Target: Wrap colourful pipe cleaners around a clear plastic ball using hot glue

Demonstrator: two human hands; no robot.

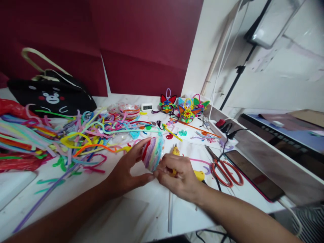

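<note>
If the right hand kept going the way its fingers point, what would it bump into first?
The striped pipe-cleaner ball: the right hand points left, and its fingertips seem to touch the ball's lower edge. Just behind is the thumb of the left hand, though depth is hard to judge.

Reaches both forearms in from below, converging. Cups left hand [126,170], thumb and fingers spread. Curls right hand [178,175] tight, fingertips beside left thumb.

Fuzzy chenille ball [152,152] between hands, matt. Same fuzzy stems [76,138] left of hands. Scissors [224,168] right: metal blades, glossy red plastic grips. Phone [255,175] glossy glass. Desk [141,212] smooth white.
</note>
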